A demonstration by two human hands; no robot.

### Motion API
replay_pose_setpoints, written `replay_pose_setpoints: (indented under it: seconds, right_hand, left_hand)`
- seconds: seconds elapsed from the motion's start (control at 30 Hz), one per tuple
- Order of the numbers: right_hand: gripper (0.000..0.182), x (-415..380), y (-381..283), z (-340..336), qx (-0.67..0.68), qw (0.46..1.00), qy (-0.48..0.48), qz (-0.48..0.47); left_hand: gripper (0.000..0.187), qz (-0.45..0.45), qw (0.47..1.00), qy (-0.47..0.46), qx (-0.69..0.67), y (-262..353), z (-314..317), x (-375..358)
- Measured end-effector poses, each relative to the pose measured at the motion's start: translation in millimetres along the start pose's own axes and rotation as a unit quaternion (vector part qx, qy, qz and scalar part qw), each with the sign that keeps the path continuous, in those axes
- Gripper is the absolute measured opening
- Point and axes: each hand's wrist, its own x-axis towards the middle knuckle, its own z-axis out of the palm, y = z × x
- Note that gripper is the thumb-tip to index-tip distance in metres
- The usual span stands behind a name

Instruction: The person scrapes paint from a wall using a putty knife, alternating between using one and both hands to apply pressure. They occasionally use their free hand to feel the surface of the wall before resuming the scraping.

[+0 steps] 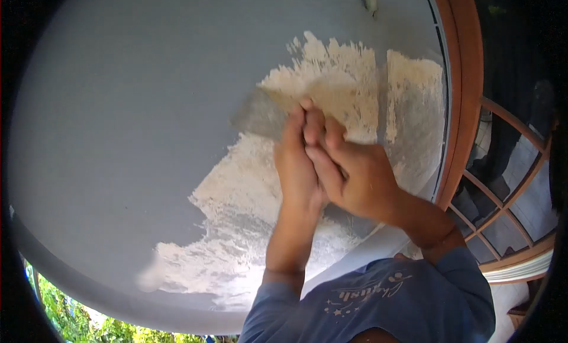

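Both hands, left hand (pixel 296 165) and right hand (pixel 355 177), pressed together, grip a scraper (pixel 266 115) flat against the grey wall (pixel 130 106); pale filler (pixel 349 76) coats the wall around it.

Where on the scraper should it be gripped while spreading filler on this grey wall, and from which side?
Probably at the handle end, from below: both hands, left hand and right hand, meet there under the scraper. Its wide flat blade lies against the wall, coated in filler, so fingers belong behind the blade, pressing it flat.
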Motion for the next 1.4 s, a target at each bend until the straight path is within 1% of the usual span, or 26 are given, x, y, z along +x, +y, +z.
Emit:
replay_pose_setpoints:
  seconds: [0.03, 0.07, 0.1, 0.2, 0.23, 0.27, 0.3, 0.4, 0.47, 0.5, 0.53, 0.63, 0.67, 0.73, 0.77, 0.83, 0.87, 0.97, 1.07, 1.1, 1.2, 1.23, 1.33, 1.37, 1.4]
  right_hand:
    - [0.012, 7.6, 6.9, 4.8, 0.023, 1.0, 0.001, -0.007]
    - [0.012, 13.7, 11.5, 6.9, 0.042, 0.999, 0.008, -0.02]
    - [0.014, 13.9, 4.2, -1.6, 0.02, 1.0, -0.024, 0.0]
    - [0.012, -5.0, -10.4, -13.3, -0.006, 0.999, -0.033, 0.006]
    - [0.011, -9.1, -9.2, -8.0, -0.008, 1.0, -0.007, -0.006]
    - [0.011, -5.2, -4.6, -2.9, -0.015, 1.0, -0.003, -0.009]
    - [0.012, 0.4, -0.3, 3.0, -0.02, 1.0, -0.003, -0.006]
    - [0.011, 8.9, 2.5, 2.5, 0.008, 1.0, -0.026, 0.003]
    - [0.011, 5.5, -8.2, -10.0, 0.004, 0.999, -0.047, 0.002]
    - [0.011, -3.1, -10.7, -12.2, -0.023, 0.998, -0.05, 0.0]
    - [0.011, -1.6, -8.3, -10.3, -0.022, 0.999, -0.041, 0.0]
    - [0.011, -1.0, -3.2, 2.4, -0.026, 0.999, -0.021, 0.009]
    - [0.011, 2.4, -0.7, 2.1, -0.012, 0.999, -0.029, 0.009]
    - [0.011, 8.4, 0.8, -1.7, 0.016, 0.999, -0.038, 0.006]
    - [0.011, 4.2, -4.1, -6.9, -0.003, 0.999, -0.051, 0.008]
    - [0.011, -5.2, -11.9, -5.8, -0.003, 1.0, -0.017, 0.002]
    - [0.012, -6.9, -12.7, -5.3, -0.005, 1.0, -0.003, -0.001]
    - [0.012, 7.9, -0.8, 4.6, 0.002, 1.0, -0.014, 0.01]
    - [0.012, 7.0, -2.1, -0.9, -0.007, 1.0, -0.021, 0.001]
    - [0.011, 0.1, -10.7, -5.8, -0.016, 1.0, -0.02, 0.004]
    - [0.011, -2.0, -11.6, -3.4, -0.037, 0.999, -0.031, 0.018]
    - [0.011, 4.0, -7.7, 0.2, -0.031, 0.999, -0.036, 0.025]
    - [0.009, 8.2, -5.2, 2.3, 0.0, 0.999, -0.032, 0.028]
    - [0.01, 5.6, -12.3, -4.4, -0.005, 0.999, -0.032, 0.028]
    - [0.011, 1.6, -18.3, -8.0, -0.01, 0.999, -0.03, 0.03]
  left_hand:
    - [0.012, 0.018, 1.0, -0.013, 0.022, 4.3, -1.5, 8.7]
    - [0.014, 0.009, 1.0, -0.001, 0.013, 4.9, -0.5, 5.5]
    - [0.016, 0.002, 1.0, 0.006, 0.004, 6.1, 2.7, 2.0]
    - [0.018, -0.03, 0.999, 0.006, -0.043, -0.6, -3.5, -9.2]
    - [0.018, -0.035, 0.998, -0.002, -0.049, -2.3, -7.3, -9.4]
    - [0.017, -0.04, 0.998, -0.006, -0.058, -3.9, -11.4, -9.5]
    - [0.017, -0.025, 0.997, -0.032, -0.06, -1.9, -15.1, -0.8]
    - [0.012, 0.002, 1.0, 0.005, -0.006, 7.5, 2.7, 7.8]
    - [0.012, -0.022, 0.999, -0.004, -0.03, 5.8, 4.5, -4.4]
    - [0.012, -0.038, 0.998, -0.01, -0.04, 2.8, 0.2, -12.6]
    - [0.013, -0.053, 0.997, -0.015, -0.052, 0.3, -4.1, -14.9]
    - [0.017, -0.026, 0.999, -0.016, -0.024, 2.4, -8.1, -2.7]
    - [0.02, -0.012, 1.0, -0.014, -0.007, 4.7, -7.4, 3.3]
    - [0.02, -0.035, 0.998, -0.024, -0.037, 5.9, -7.0, 1.6]
    - [0.019, -0.048, 0.997, -0.03, -0.047, 5.4, -6.0, -3.3]
    - [0.018, -0.078, 0.994, -0.035, -0.069, 2.1, -8.5, -11.8]
    - [0.018, -0.061, 0.996, -0.032, -0.053, 2.9, -7.6, -7.6]
    - [0.018, -0.011, 1.0, -0.01, -0.012, 6.9, -7.1, 7.8]
    - [0.018, -0.039, 0.999, -0.001, 0.007, 11.3, 0.0, 2.0]
    - [0.018, -0.064, 0.996, -0.03, -0.06, 8.2, -5.6, -5.0]
    - [0.018, -0.07, 0.995, -0.027, -0.061, 5.0, -14.2, -4.2]
    - [0.018, -0.043, 0.998, -0.011, -0.035, 7.4, -10.2, 1.2]
    - [0.017, -0.029, 0.999, -0.029, -0.005, 11.5, -6.0, 7.2]
    - [0.017, -0.053, 0.999, 0.001, -0.011, 11.7, 1.4, -1.6]
    - [0.017, -0.059, 0.998, -0.007, -0.028, 10.4, -1.2, -6.5]
